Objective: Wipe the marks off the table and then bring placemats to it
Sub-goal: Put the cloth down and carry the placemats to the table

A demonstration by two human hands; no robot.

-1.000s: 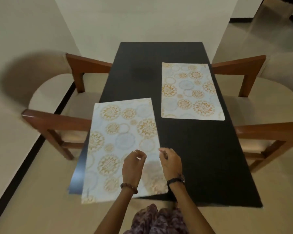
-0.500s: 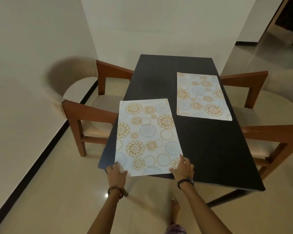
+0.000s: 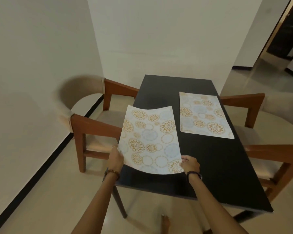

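Note:
A white placemat with gold and blue circle patterns (image 3: 150, 139) hangs lifted and curved above the near left part of the black table (image 3: 215, 168). My left hand (image 3: 116, 157) grips its near left corner. My right hand (image 3: 190, 164) pinches its near right corner. A second placemat of the same pattern (image 3: 204, 114) lies flat on the table's far right side.
A wooden armchair with a beige seat (image 3: 91, 122) stands at the table's left side, and another (image 3: 267, 137) at its right. White walls close off the left and far sides. A doorway (image 3: 284, 39) opens at the upper right. A bare foot (image 3: 165, 222) shows on the tiled floor.
The near placemat lay flat at the table's front edge half a second ago; both hands now hold it raised and bent, further over the table. The view has tilted up.

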